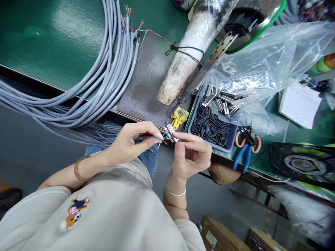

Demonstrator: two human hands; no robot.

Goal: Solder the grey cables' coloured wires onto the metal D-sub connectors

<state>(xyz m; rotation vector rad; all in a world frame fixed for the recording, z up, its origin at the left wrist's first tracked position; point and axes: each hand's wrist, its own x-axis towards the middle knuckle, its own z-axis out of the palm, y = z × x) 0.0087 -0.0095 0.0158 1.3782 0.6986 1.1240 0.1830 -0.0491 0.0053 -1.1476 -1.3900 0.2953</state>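
Observation:
My right hand [192,151] pinches a metal-and-black D-sub connector [170,131] by its lower end, just beyond the bench's front edge. Close on its left, my left hand [138,141] has thumb and forefinger closed on thin coloured wires [164,138], red, green and blue among them. The wires reach the connector's pin side; whether any is joined to it I cannot tell. A bundle of grey cables [104,87] with stripped, coloured ends lies on the bench to the left and hangs over its edge. Behind the connector sits a small yellow clip-like piece [178,118].
A blue bin [230,143] holds black sleeves [209,122] and several loose connectors [222,101]. Plastic bagging [256,73] drapes over its back. Blue-handled pliers [244,153] and orange-handled scissors [255,143] lie to its right. A wrapped white tube [180,62] slants above the dark board [149,69].

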